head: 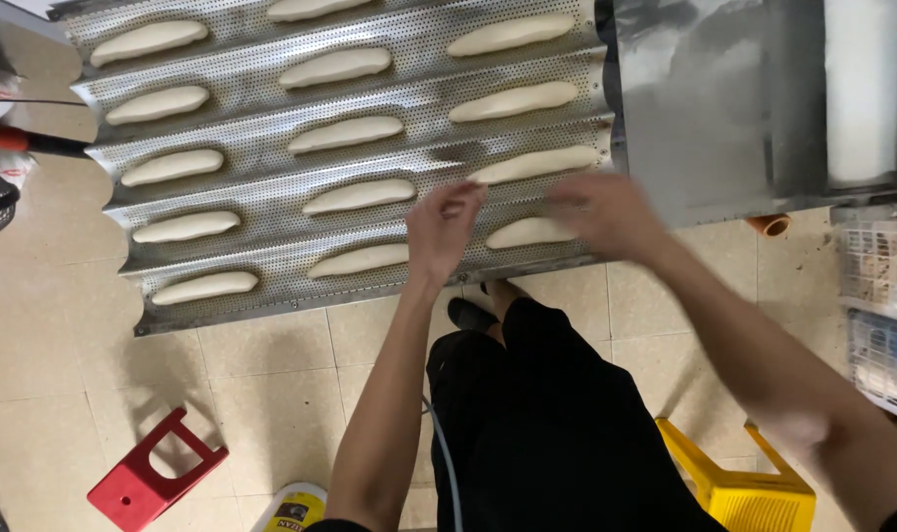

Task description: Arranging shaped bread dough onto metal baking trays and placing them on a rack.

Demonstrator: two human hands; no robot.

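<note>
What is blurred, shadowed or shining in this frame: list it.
Head view: the right hand is smeared by motion blur; the left hand is sharper, only its fingertips soft. The dough pieces and perforated tray are crisp, the tray showing soft sheen on its ridges. The stool casts a shadow on the floor tiles. Wide-lens distortion bends the tray edges.

Dough pieces [360, 196] crowd the perforated tray [271, 89] — only short bare gaps between them. Right of it, the floured metal surface [705, 108] lies open up to the white roller [864, 89].
</note>
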